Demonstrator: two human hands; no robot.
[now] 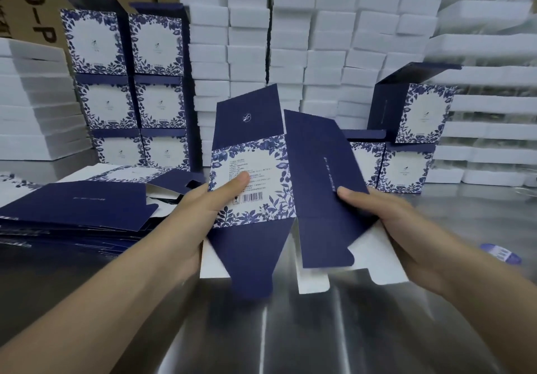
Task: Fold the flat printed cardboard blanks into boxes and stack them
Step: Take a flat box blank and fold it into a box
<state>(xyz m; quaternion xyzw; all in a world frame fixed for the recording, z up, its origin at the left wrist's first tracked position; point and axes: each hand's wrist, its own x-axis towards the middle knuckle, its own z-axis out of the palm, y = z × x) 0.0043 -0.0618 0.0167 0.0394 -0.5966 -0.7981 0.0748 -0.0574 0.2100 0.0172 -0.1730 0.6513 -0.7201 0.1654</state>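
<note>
Two hands [203, 210] [386, 222] pinch one half-opened blank [279, 187], nothing inside.

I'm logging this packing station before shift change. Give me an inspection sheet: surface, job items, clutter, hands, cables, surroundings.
Surface: shiny metal table, reflective.
Job's things: one blank held up, partly opened; pile of flat blanks at left; folded boxes stacked behind left, more boxes at right.
Clutter: a small blue and white label on the table at right.
Hands: left hand grips the blank's floral panel; right hand grips its navy panel.
Cables: nothing seen.
Surroundings: white foam trays stacked high behind; brown carton at upper left.
</note>
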